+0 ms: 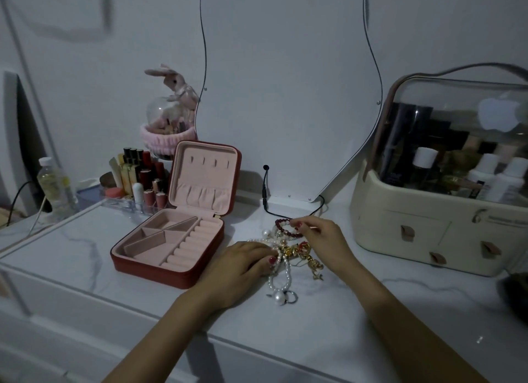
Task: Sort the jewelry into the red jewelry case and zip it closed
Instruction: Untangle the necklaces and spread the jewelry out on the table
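Observation:
The red jewelry case (160,271) lies open on the white marble-look tabletop (71,240), with its pink-lined lid upright and its pink compartments bare. To its right is a tangled jewelry pile (297,254) of pearl strands, gold pieces and red bits. My left hand (243,265) rests on the pile's left side, fingertips on the pearls. My right hand (323,240) pinches a dark red bead bracelet (281,224) at the back of the pile. A big pearl and a ring (283,297) lie at the near end.
A clear organiser of lipsticks (143,180) and a rabbit figure on a glass dome (171,111) stand behind the case. A wavy-edged mirror (285,83) with a black cable rises at the back. A cream cosmetics box (428,228) stands at the right, a plastic bottle (54,185) at the far left.

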